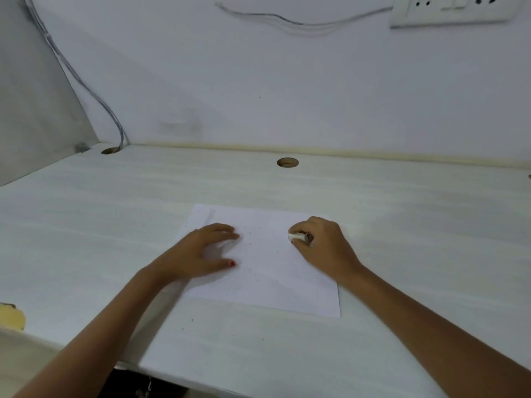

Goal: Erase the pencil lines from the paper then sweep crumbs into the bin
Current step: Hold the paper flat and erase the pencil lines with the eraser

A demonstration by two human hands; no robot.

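A white sheet of paper [267,271] lies flat on the white desk [402,225] in front of me. My left hand [201,254] rests on the sheet's left part with fingers spread, pressing it down. My right hand [321,242] pinches a small white eraser [296,236] and holds it against the upper right part of the paper. Tiny dark crumbs [253,245] are scattered over the sheet and on the desk in front of it. No pencil lines stand out on the paper. No bin is in view.
Two round cable holes [287,162] [110,150] sit near the desk's back edge. A grey cable [86,87] runs down the wall into the left hole. A socket panel [454,10] is on the wall at top right. The desk's front edge runs close to me.
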